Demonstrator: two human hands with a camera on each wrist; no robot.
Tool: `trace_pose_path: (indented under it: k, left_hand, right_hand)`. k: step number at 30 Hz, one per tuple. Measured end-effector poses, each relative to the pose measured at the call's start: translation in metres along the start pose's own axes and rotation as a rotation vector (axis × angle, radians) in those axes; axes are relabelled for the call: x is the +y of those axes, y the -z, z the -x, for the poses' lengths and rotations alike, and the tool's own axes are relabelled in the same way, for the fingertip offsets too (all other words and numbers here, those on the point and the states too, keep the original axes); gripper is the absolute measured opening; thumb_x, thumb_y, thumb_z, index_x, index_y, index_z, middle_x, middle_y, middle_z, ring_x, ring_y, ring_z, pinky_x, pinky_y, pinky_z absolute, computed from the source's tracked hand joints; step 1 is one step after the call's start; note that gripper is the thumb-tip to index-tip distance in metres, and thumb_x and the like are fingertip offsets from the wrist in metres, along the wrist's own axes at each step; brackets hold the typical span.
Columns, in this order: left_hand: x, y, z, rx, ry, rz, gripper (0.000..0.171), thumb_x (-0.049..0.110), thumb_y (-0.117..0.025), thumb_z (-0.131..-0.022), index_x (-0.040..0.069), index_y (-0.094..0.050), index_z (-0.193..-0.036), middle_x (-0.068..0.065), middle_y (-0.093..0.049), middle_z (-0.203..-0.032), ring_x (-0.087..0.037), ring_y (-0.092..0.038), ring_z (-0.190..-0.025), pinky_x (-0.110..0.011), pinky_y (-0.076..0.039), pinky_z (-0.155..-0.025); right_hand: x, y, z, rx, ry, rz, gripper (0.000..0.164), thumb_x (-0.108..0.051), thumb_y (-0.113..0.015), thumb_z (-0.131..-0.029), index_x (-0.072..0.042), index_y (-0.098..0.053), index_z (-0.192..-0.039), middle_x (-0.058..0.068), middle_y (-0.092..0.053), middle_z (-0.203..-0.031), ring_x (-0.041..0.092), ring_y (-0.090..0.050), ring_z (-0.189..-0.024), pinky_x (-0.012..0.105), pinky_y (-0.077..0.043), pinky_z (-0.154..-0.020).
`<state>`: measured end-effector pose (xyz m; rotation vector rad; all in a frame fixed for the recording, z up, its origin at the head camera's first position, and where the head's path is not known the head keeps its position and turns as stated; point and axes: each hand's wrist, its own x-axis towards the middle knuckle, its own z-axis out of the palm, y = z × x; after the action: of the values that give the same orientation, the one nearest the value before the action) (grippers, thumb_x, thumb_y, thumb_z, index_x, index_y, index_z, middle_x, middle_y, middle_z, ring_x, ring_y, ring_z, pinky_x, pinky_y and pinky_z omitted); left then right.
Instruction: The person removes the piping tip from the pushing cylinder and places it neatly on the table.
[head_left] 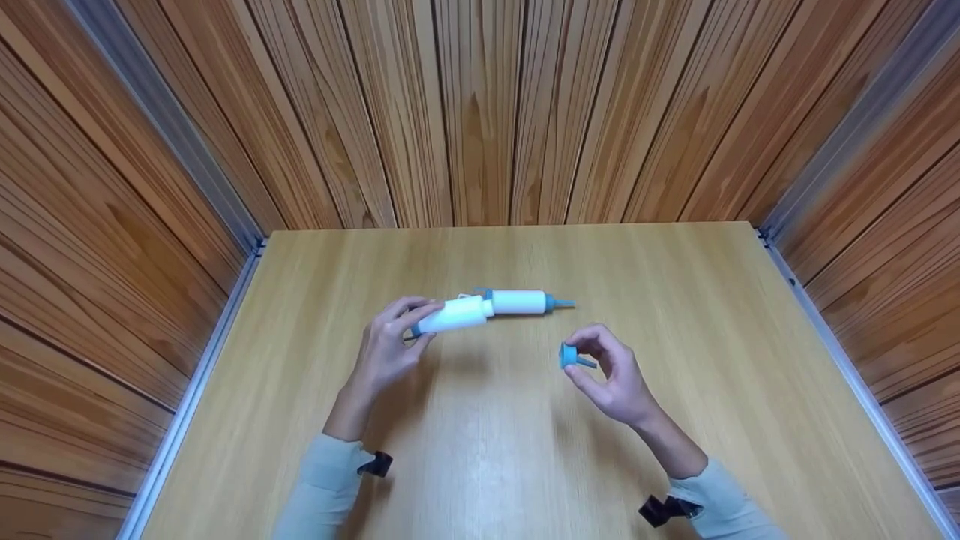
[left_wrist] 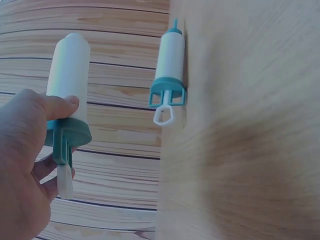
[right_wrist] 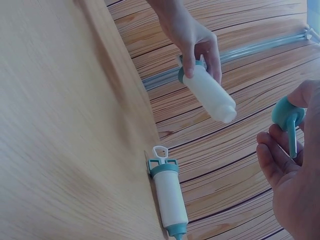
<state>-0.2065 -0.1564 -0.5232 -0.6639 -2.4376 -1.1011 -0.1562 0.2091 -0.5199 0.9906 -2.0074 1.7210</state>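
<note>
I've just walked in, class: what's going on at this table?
A person's left hand holds a white plunger tube above the table, its neck uncapped. The right hand pinches a loose blue nozzle cap, apart from the tube. A second white tube, its own nozzle fitted, lies farther back on the table.

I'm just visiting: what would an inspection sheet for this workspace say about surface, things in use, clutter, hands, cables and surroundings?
Surface: wood-grain table, with shadows on it.
Things in use: held tube, white, front end uncovered; blue nozzle cap, apart from it; second tube, lying on the table, nozzle on.
Clutter: nothing seen.
Hands: left hand grips the held tube; right hand pinches the blue nozzle cap.
Cables: nothing seen.
Surroundings: plank walls, metal rails.
</note>
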Motion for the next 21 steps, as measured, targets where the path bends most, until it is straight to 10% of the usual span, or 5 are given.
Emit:
trace_pose_path:
  k: [21]
  left_hand:
    - [-0.038, -0.006, 0.013, -0.033, 0.199, 0.059, 0.042, -0.005, -0.086, -0.094, 0.010, -0.082, -0.134, -0.019, -0.075, -0.140, -0.043, -0.072, -0.135, -0.061, -0.061, -0.116]
  right_hand:
    - [0.001, 0.000, 0.002, -0.002, -0.009, -0.005, 0.035, 0.027, -0.067, -0.087, 0.016, -0.062, -0.120, 0.011, -0.069, -0.109, 0.004, -0.069, -0.103, 0.017, -0.059, -0.098]
